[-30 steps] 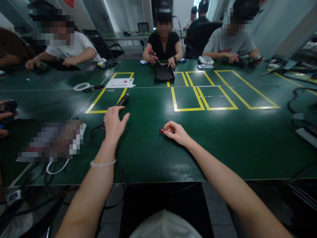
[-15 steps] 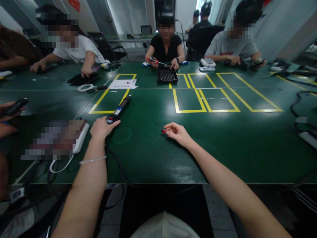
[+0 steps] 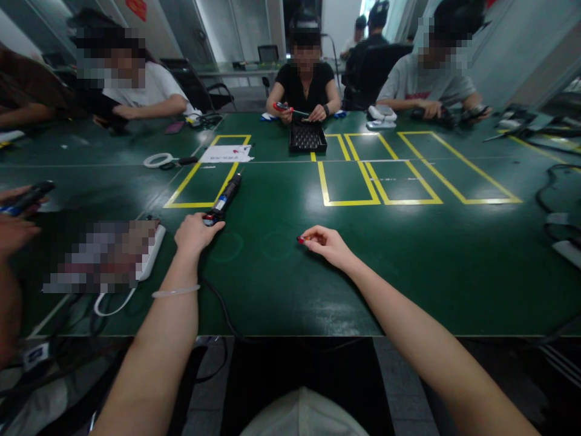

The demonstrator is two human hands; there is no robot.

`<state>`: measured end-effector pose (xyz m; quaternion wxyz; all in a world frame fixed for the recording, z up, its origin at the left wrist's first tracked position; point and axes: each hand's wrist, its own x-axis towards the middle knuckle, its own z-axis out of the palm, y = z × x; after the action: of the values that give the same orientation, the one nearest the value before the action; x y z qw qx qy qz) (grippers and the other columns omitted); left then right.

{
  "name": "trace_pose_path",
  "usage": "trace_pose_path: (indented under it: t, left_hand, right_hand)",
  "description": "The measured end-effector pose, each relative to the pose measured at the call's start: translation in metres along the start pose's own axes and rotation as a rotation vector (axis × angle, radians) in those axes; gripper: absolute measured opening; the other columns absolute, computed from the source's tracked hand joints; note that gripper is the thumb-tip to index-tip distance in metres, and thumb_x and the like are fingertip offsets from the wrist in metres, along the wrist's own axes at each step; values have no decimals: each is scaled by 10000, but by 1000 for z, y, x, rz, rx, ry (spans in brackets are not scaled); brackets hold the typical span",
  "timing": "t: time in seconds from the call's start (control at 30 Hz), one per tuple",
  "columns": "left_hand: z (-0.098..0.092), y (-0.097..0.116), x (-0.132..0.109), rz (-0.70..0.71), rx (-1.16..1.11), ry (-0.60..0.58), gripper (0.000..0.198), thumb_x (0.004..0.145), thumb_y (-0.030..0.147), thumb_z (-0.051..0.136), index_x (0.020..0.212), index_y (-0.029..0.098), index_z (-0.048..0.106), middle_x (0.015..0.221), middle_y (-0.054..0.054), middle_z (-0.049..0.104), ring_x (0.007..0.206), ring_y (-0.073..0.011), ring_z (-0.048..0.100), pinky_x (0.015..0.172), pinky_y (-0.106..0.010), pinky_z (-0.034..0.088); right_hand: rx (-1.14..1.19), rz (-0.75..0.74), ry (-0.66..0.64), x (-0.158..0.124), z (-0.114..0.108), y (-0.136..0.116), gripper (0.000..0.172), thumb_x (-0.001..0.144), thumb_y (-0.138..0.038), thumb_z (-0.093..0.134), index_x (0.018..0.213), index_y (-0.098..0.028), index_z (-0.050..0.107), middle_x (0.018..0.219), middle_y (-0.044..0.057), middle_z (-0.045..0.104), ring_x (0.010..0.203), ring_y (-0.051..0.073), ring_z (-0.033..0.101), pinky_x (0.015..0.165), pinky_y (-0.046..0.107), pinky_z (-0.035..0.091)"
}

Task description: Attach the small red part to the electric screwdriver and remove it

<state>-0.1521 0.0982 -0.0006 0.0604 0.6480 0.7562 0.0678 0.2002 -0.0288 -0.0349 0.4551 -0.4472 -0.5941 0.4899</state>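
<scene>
My left hand [image 3: 196,235] is closed around the rear end of a black electric screwdriver [image 3: 227,195], its thumb stretched to the right. The tool lies low over the green table, tip pointing away from me and slightly right. From its rear a black cord [image 3: 222,303] runs down over the table edge. To the right, my right hand [image 3: 330,247] pinches a small red and dark piece [image 3: 300,240] between thumb and fingertips, just above the tabletop. Fingers cover most of that piece, so its kind does not show. A wide gap separates the two hands.
Yellow tape rectangles mark the green table [image 3: 281,290]; a white paper [image 3: 226,154] lies on one. Across from me, a person holds a red-handled screwdriver [image 3: 284,108] over a black tray [image 3: 307,139]. A white power strip [image 3: 152,253] sits left, cables [image 3: 544,200] right.
My left hand has shifted slightly right with the electric screwdriver. My right hand has hardly moved. At the far left, a person has lifted a dark flat object off the table.
</scene>
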Motion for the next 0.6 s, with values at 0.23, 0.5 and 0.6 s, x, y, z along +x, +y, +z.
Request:
trace_pose_path:
  t: [0.23, 0.5, 0.6]
  left_hand:
    - [7, 21, -17, 91, 34, 40, 685, 822, 665, 562, 1289, 166, 619, 1244, -200, 619, 1102, -394, 618, 839, -456, 510]
    - [17, 66, -47, 274, 53, 24, 659, 849, 629, 563, 1322, 172, 592, 1224, -169, 604, 1097, -362, 611, 827, -410, 500]
    - [22, 87, -64, 373, 37, 31, 630, 855, 605, 576, 1303, 164, 598, 1206, -164, 607, 1085, -352, 609, 824, -401, 490]
  right_hand:
    - [-13, -9, 7, 2, 0, 4, 273, 771, -370, 685, 950, -166, 663, 710, -25, 595, 583, 95, 469, 574, 236, 368]
    - [-98, -69, 58, 1, 1, 2, 247, 795, -361, 678, 952, -173, 649, 734, -14, 590, 604, 111, 493, 593, 255, 402]
    - [-192, -109, 65, -1, 2, 0, 200, 821, -314, 655, 968, -178, 652, 743, -11, 591, 611, 114, 491, 603, 258, 412]
